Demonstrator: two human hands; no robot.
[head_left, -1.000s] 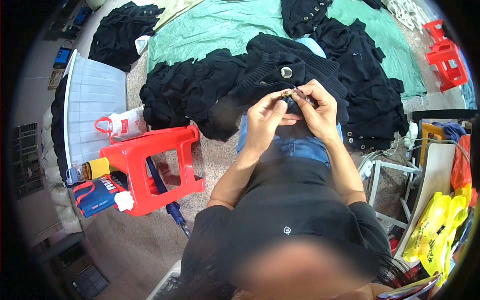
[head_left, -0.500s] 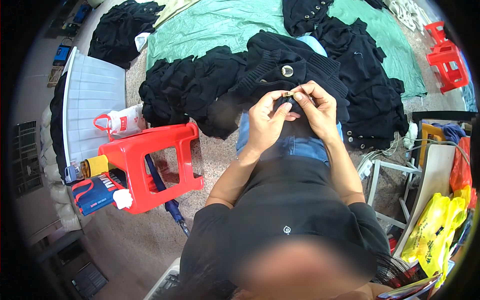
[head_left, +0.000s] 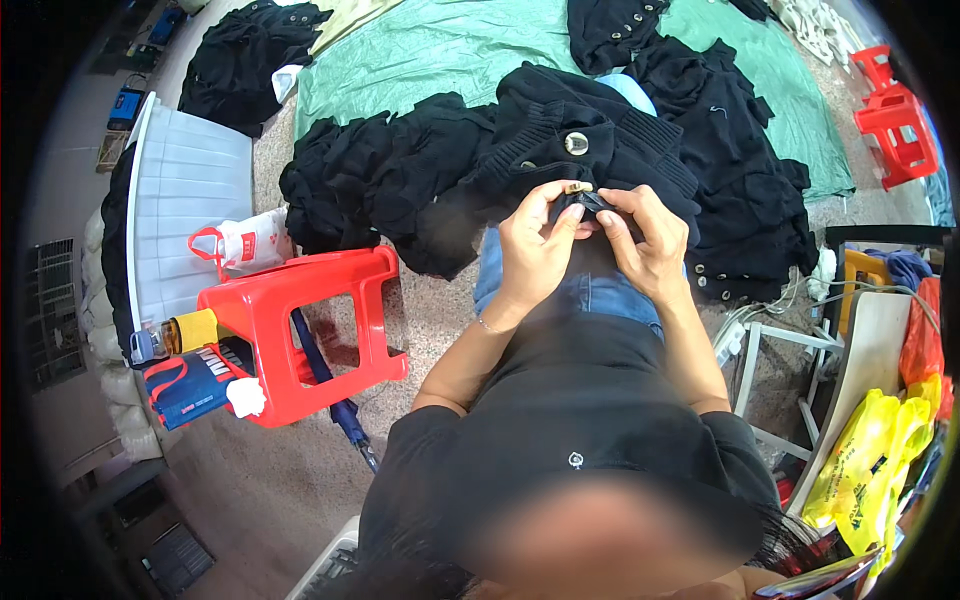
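Observation:
A black knitted cardigan (head_left: 545, 105) lies bunched across my lap over blue jeans, with a large pale-and-dark button (head_left: 576, 144) on its front band. My left hand (head_left: 530, 250) pinches a fold of the cardigan beside another light brown button (head_left: 577, 187), which stands at the fingertips. Close on its right, my right hand (head_left: 650, 245) is closed, thumb against fingers, at the same dark fold. Whether it also holds a needle or thread is too small to tell.
More black knitwear lies left (head_left: 345, 175) and right (head_left: 730, 165), partly on a green sheet (head_left: 430, 55). A red stool (head_left: 285, 305) on its side, a blue bag (head_left: 190, 385) and a pale bin (head_left: 195, 170) are at left. A white metal frame (head_left: 790, 335) and yellow bag (head_left: 865, 460) stand right.
My right hand has drawn a little to the right, off the light brown button, and its fingers have turned down. More of the button and dark fold shows. My left hand has hardly moved.

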